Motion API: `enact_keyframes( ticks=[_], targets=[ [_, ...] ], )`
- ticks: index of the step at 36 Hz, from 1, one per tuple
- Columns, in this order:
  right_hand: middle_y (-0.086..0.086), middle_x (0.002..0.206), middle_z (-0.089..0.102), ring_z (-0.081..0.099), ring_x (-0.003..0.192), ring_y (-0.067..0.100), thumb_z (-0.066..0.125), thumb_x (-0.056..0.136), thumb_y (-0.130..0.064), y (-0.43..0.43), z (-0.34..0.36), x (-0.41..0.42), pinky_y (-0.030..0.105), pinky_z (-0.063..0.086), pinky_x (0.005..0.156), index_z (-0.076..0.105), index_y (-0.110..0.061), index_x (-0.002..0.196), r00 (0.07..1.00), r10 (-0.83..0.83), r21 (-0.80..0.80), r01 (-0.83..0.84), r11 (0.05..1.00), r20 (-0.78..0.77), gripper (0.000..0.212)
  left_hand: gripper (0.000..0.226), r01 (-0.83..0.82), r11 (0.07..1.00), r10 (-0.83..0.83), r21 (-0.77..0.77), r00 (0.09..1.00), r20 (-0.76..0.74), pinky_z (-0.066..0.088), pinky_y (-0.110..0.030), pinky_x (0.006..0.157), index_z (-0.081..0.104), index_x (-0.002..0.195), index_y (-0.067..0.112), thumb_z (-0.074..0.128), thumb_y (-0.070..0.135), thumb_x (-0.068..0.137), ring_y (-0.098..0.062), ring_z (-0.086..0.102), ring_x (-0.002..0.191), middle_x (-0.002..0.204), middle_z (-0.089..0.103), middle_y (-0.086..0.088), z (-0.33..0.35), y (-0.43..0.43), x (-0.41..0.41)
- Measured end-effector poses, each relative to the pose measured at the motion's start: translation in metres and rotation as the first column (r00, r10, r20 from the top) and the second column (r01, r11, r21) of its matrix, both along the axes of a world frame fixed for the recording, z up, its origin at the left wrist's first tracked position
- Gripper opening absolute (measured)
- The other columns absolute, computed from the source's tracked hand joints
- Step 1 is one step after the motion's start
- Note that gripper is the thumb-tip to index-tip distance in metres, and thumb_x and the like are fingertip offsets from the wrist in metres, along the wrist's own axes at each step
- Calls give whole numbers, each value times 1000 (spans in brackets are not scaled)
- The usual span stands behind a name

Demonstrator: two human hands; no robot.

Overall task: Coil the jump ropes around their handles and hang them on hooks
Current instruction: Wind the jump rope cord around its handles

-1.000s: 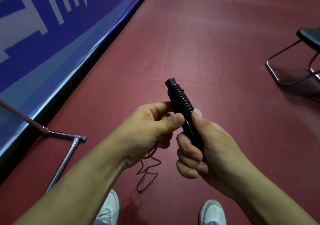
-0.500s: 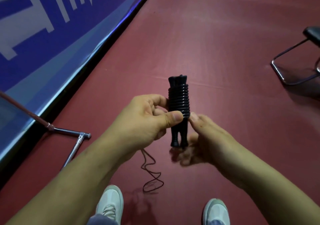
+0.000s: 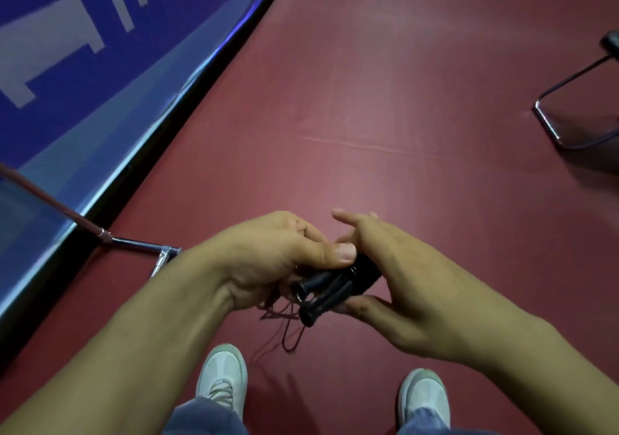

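Left hand (image 3: 273,260), right hand (image 3: 405,277) around handles (image 3: 323,289)

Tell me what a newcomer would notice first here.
Dead centre, the left hand and right hand grip black jump rope handles together, a thin loose cord dangling below toward the white shoes. A big blue banner runs along the dark red floor at left.
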State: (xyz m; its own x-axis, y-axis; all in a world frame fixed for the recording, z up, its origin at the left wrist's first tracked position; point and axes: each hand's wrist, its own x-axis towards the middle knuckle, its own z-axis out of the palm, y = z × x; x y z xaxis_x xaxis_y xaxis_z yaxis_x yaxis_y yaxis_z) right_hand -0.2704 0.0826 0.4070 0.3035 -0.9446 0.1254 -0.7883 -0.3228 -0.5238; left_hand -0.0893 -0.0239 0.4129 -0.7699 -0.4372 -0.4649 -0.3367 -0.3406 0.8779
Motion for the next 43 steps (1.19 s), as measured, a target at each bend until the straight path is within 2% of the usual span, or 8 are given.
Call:
enact_keyframes(
  ticks=[4, 8, 14, 21, 26, 31, 37, 43],
  targets=[
    [-13, 94, 62, 61, 80, 12, 49, 97, -51, 8, -3, 11, 39, 49, 67, 43, -26, 115, 995, -55, -66, 61, 996, 85, 32, 37, 1, 969, 14, 248, 998, -60, 26, -20, 41, 63, 55, 12, 74, 34, 82, -9, 34, 33, 43, 47, -6, 0, 1, 1],
    [-12, 80, 65, 59, 61, 13, 47, 97, -50, 4, -1, 13, 38, 48, 55, 46, -34, 119, 936, -199, -50, 222, 974, 291, 27, 29, -39, 947, 89, 320, 986, -144, 16, -21, 43, 68, 85, 13, 50, 36, 89, -5, 18, 36, 39, 43, 2, 9, 7, -5],
    [8, 71, 67, 52, 49, 21, 59, 100, -27, 0, 11, 13, 36, 45, 42, 63, -19, 102, 610, -409, 258, 324, 910, 679, 9, 31, -111, 993, 103, -41, 980, -168, 22, -23, 49, 66, 82, 9, 49, 19, 105, -10, 30, 47, 55, 46, -4, 8, 10, -11],
    [14, 67, 56, 39, 42, 17, 58, 96, -33, -4, 17, 8, 25, 36, 41, 62, -5, 98, 227, -626, 594, 198, 779, 746, 28, 35, 12, 802, 66, -598, 992, 108, 38, -20, 53, 60, 71, 20, 51, 27, 104, -7, 44, 51, 58, 58, 8, 9, 20, -14],
    [10, 67, 55, 35, 40, 10, 68, 81, -41, -5, 19, 6, 21, 31, 38, 63, -10, 108, 84, -670, 670, 32, 742, 738, 41, 29, 64, 696, 75, -715, 984, 162, 29, -22, 47, 61, 78, 10, 57, 27, 99, -9, 34, 49, 55, 40, 7, 13, 23, -11],
    [11, 65, 54, 34, 39, 10, 76, 71, -33, -6, 20, 6, 21, 30, 37, 64, -11, 90, 145, -656, 653, 69, 754, 741, 31, 30, 72, 627, 79, -775, 985, 156, 27, -24, 46, 62, 77, 7, 59, 28, 99, -10, 33, 49, 54, 38, 5, 12, 19, -10],
    [16, 72, 66, 40, 43, 19, 74, 87, -16, -8, 10, 2, 27, 33, 40, 73, -2, 90, 343, -666, 611, 268, 745, 663, 15, 24, 88, 368, 137, -926, 980, 147, 44, -34, 53, 69, 84, 20, 57, 37, 96, -16, 52, 53, 56, 54, 4, 1, 15, -6],
    [14, 78, 74, 44, 44, 20, 75, 89, -16, -10, 4, -2, 29, 35, 42, 75, -4, 90, 534, -653, 560, 354, 749, 537, 13, 34, 448, 141, 154, -883, 871, 466, 47, -39, 66, 59, 93, 22, 38, 48, 103, -29, 62, 82, 85, 60, 0, 6, 20, -10]
  ],
)
